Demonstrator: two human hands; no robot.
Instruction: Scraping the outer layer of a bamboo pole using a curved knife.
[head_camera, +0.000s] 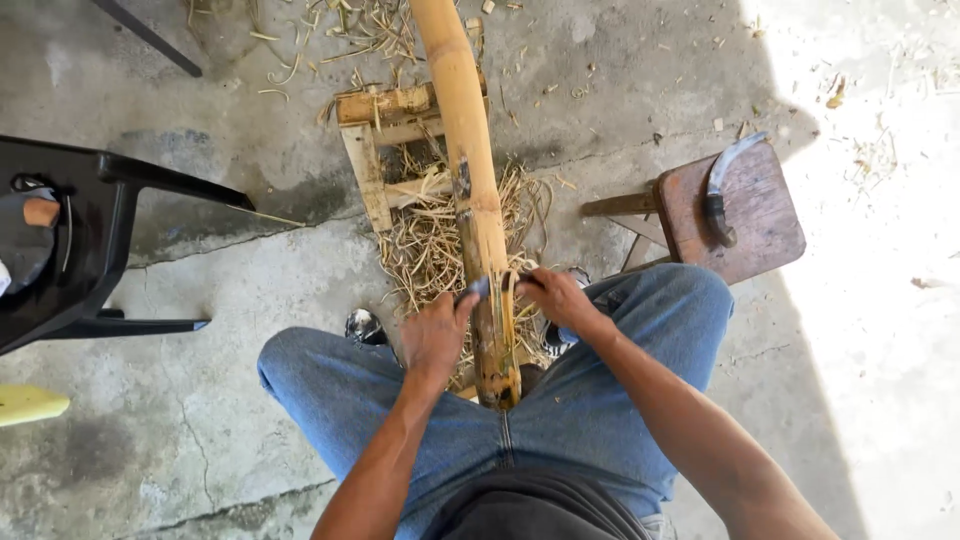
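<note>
A long yellow bamboo pole (468, 130) runs from between my knees away toward the top of the view, resting on a small bamboo frame (375, 150). My left hand (435, 335) and my right hand (555, 298) each grip one end of a blade (492, 287) laid across the pole. A thin strip curls up off the pole by the blade. I sit in blue jeans with the pole's near end (497, 375) between my thighs.
Pale shavings (425, 250) lie heaped on the concrete floor under the pole. A wooden stool (735, 215) at right carries a curved knife (720, 190). A black plastic chair (80, 250) stands at left. Bright sunlight falls on the floor at right.
</note>
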